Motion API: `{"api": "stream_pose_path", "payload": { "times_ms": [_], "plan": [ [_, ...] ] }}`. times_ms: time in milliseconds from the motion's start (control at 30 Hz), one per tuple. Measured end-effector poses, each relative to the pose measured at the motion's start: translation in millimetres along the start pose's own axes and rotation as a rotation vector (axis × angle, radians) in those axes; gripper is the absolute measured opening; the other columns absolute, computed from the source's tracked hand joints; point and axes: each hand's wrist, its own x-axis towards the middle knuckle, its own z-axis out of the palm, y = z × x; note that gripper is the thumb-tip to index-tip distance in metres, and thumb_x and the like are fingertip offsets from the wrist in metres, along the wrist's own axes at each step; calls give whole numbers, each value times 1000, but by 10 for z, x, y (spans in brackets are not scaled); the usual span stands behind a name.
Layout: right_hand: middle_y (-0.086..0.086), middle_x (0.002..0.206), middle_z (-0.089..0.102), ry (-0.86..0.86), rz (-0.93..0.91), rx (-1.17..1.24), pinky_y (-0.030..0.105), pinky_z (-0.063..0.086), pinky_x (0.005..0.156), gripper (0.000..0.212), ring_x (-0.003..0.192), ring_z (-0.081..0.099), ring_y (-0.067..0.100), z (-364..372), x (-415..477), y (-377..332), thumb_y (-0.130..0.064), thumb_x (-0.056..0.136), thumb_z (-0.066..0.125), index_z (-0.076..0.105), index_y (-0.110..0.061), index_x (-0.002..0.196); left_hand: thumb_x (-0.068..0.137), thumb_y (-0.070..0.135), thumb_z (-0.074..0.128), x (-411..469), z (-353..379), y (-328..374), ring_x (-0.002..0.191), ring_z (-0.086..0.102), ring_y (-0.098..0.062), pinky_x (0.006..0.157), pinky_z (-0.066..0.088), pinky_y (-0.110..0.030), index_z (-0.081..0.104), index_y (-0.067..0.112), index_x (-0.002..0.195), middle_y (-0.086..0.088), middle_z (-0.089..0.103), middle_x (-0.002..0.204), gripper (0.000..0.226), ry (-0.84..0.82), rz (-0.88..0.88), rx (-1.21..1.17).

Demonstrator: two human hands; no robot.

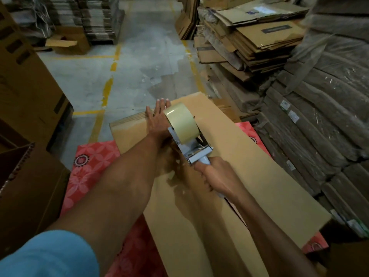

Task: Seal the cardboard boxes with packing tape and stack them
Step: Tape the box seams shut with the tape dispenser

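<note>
Long cardboard box is laid flat across frame centre on a red patterned mat. Left hand, grip wide and flat, is pressed near the far end, likely to steady the flaps. Tape dispenser handle is held tight by right hand, roll poised over the seam.

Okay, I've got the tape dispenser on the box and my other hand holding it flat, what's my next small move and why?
Probably draw the tape dispenser toward you along the cardboard box. The right hand has its grip on the handle, the left hand lies flat near the far end, and the flap seam by your right wrist looks open and untaped.
</note>
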Motion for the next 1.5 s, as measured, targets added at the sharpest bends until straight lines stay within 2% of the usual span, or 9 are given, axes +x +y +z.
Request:
{"api": "stream_pose_path", "payload": {
  "times_ms": [67, 167, 300, 433, 567, 800, 933, 1267, 1500],
  "plan": [
    [13, 75, 72, -22, 13, 23, 37, 56, 55, 30, 59, 66, 27, -19, 63, -21, -46, 84, 63, 68, -16, 80, 104, 20, 53, -16, -105, 53, 155, -5, -33, 123, -10, -49, 9, -3, 157, -19, 0, 167, 72, -40, -52, -137],
    [7, 69, 68, 9, 31, 45, 36, 50, 51, 23, 54, 59, 22, -37, 57, 50, -39, 81, 64, 67, -17, 75, 99, 47, 49, 166, 39, -46, 156, -9, -30, 122, -3, -60, -3, 9, 161, -12, -7, 169, 89, -11, 5, 77],
    [0, 56, 62, 38, 53, 104, 34, 43, 50, 26, 48, 54, 19, -68, -126, 140, -33, 82, 65, 63, -17, 63, 99, 45, 53, 272, 89, -61, 156, -10, -30, 121, -1, -62, -9, 7, 160, -11, -8, 169, 95, -68, -4, 140],
    [-8, 47, 55, 11, 129, 27, 23, 40, 50, 34, 47, 51, 7, -225, -716, 446, -21, 92, 63, 56, -20, 59, 99, 68, 16, 323, 60, 49, 156, -11, -23, 121, -10, -58, -3, 12, 162, -7, -6, 170, 86, -54, -92, 20],
    [-13, 39, 52, 60, 172, 35, 23, 44, 52, 38, 40, 48, 1, -284, -1112, 709, -17, 93, 64, 55, -22, 57, 100, 68, 10, 274, 22, 127, 156, -10, -23, 122, -9, -57, -4, 12, 162, -6, -8, 170, 84, -51, -128, 27],
    [0, 52, 54, 66, 151, 31, 28, 37, 56, 32, 49, 49, 15, -244, -1047, 757, -15, 90, 65, 55, -10, 60, 100, 68, 15, -511, 94, 600, 155, -15, -27, 121, -14, -52, -9, 3, 159, -12, -13, 168, 91, -93, -114, -133],
    [4, 55, 54, 79, 143, 93, 35, 37, 57, 29, 51, 49, 19, -231, -1037, 766, -18, 87, 66, 58, 3, 71, 102, 43, 44, -847, 168, 653, 154, -15, -32, 124, -6, -55, -15, 0, 157, -19, -18, 166, 91, -122, 3, 34],
    [-1, 47, 57, 104, 90, 116, 31, 40, 47, 28, 40, 51, 22, -125, -562, 314, -36, 70, 63, 58, -14, 53, 92, 41, 63, -339, 108, 256, 156, -7, -28, 122, 2, -56, -7, 5, 160, -14, -9, 169, 105, -155, 22, 152],
    [-5, 47, 54, 67, 77, 20, 28, 35, 49, 32, 45, 47, 12, -262, -955, 483, -28, 79, 70, 54, -16, 54, 102, 61, 24, -274, 162, 291, 156, -10, -25, 122, -6, -53, -9, 5, 159, -11, -14, 168, 87, -163, -35, 60]
  ]
}}
